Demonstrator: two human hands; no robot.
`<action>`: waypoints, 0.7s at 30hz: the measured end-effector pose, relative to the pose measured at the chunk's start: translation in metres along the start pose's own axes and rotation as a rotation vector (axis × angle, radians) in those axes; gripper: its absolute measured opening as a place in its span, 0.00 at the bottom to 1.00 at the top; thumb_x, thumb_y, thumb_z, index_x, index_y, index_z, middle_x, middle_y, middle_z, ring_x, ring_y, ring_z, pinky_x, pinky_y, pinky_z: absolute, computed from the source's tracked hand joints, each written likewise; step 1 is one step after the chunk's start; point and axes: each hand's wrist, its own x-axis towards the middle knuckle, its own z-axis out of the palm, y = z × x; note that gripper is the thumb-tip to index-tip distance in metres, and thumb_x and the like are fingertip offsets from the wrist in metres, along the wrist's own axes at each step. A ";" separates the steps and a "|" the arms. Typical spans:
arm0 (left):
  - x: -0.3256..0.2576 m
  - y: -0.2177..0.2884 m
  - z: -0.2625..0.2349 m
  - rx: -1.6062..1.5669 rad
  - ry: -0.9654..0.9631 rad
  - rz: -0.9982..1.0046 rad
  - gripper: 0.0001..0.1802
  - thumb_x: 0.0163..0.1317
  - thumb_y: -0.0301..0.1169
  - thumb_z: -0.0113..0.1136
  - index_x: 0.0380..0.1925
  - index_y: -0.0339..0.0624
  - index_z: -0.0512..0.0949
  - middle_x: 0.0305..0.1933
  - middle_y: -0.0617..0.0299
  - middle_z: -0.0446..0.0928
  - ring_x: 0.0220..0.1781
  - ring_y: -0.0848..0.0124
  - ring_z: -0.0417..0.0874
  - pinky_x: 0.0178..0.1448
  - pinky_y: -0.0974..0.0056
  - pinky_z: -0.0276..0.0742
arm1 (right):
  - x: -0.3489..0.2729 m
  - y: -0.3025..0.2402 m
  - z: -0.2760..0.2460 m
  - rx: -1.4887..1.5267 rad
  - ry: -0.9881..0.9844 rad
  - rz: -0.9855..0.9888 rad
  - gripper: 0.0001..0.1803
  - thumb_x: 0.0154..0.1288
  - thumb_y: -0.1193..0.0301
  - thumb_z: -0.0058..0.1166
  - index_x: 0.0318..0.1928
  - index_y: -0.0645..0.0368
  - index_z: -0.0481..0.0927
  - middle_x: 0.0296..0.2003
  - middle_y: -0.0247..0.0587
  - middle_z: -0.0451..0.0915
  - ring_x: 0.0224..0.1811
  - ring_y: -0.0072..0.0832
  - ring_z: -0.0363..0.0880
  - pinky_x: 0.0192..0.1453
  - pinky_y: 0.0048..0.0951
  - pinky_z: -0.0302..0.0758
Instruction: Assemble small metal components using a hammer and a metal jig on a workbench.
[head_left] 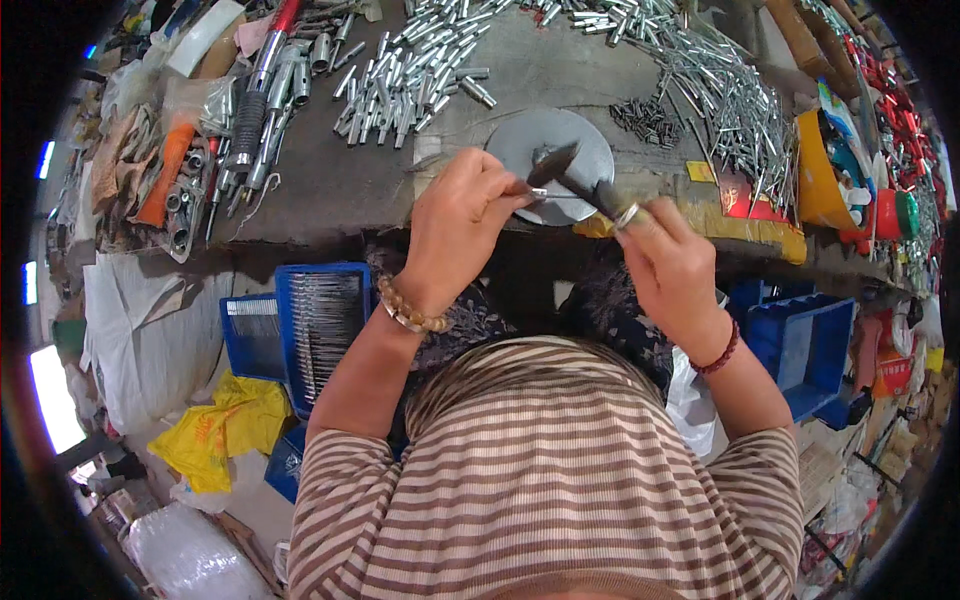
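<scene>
My left hand (455, 225) is closed, pinching a small silver metal part (540, 192) at the near side of a round grey metal disc (590, 145). A thin rod seems to run from that part toward the right. My right hand (670, 255) grips the handle of a hammer (556, 168), whose dark head hangs over the disc, just above the pinched part. Whether the head touches the part I cannot tell. Several short silver tubes (400, 95) lie in a heap beyond my left hand. Small dark cylindrical pieces (645, 120) are piled right of the disc.
Thin metal rods (745, 130) heap at the right, by a cut yellow container (825, 170). An orange-handled tool (168, 175) and wrenches crowd the bench's left. Below the edge stand a blue case of metal rods (325, 320) and a blue crate (800, 345).
</scene>
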 end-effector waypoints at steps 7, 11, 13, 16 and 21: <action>-0.002 -0.001 -0.010 0.006 -0.067 -0.022 0.07 0.60 0.23 0.70 0.39 0.40 0.87 0.40 0.61 0.76 0.42 0.66 0.80 0.46 0.64 0.76 | 0.040 0.019 0.002 -0.106 -0.006 -0.042 0.11 0.60 0.76 0.64 0.44 0.60 0.83 0.42 0.44 0.79 0.46 0.47 0.80 0.46 0.45 0.77; -0.007 -0.003 -0.008 0.006 -0.047 -0.032 0.08 0.60 0.23 0.71 0.40 0.40 0.88 0.40 0.61 0.76 0.42 0.66 0.80 0.46 0.64 0.76 | 0.033 -0.005 0.004 -0.221 -0.053 -0.130 0.10 0.59 0.72 0.66 0.40 0.56 0.81 0.38 0.44 0.78 0.45 0.45 0.80 0.43 0.46 0.76; -0.007 -0.006 -0.007 0.020 -0.028 0.006 0.10 0.60 0.24 0.71 0.42 0.42 0.89 0.41 0.60 0.77 0.42 0.66 0.80 0.46 0.65 0.77 | 0.021 -0.012 0.013 -0.171 -0.097 -0.034 0.10 0.58 0.71 0.67 0.40 0.56 0.80 0.36 0.44 0.78 0.42 0.46 0.80 0.42 0.46 0.76; -0.010 -0.007 -0.003 0.101 0.107 0.132 0.13 0.60 0.23 0.70 0.45 0.42 0.89 0.42 0.60 0.79 0.41 0.69 0.80 0.45 0.66 0.77 | 0.012 -0.021 0.017 -0.055 -0.116 0.084 0.11 0.60 0.70 0.67 0.38 0.59 0.79 0.30 0.46 0.80 0.32 0.51 0.79 0.35 0.46 0.76; -0.035 0.021 0.010 -0.275 0.161 -0.275 0.19 0.71 0.24 0.62 0.62 0.43 0.81 0.43 0.60 0.83 0.35 0.77 0.80 0.38 0.72 0.77 | 0.004 -0.023 0.025 0.669 -0.462 0.600 0.09 0.67 0.73 0.62 0.44 0.65 0.78 0.23 0.39 0.78 0.21 0.26 0.77 0.28 0.32 0.73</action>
